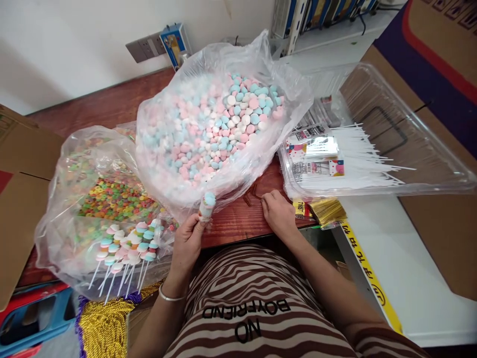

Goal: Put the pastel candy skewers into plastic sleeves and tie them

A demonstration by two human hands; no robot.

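Note:
My left hand (188,242) is closed around a marshmallow stick (207,205) in clear wrap, its pale blue top pointing up. My right hand (278,214) rests at the table's front edge, its fingertips pinched on one of a few thin brown twist ties (249,198). Just ahead of both hands, a big clear bag (223,124) holds pink, blue and white marshmallows. To the left, another clear bag (115,199) contains colourful ring-shaped candies. Several finished marshmallow sticks (130,243) lie on that bag's front part.
At the right, a clear plastic tray (410,189) holds white sticks (357,159) and printed packets. A pack of gold twist ties (328,211) lies below it. Cardboard boxes stand on the left (33,159) and right (436,233). Gold fringe (104,323) hangs near the lower left.

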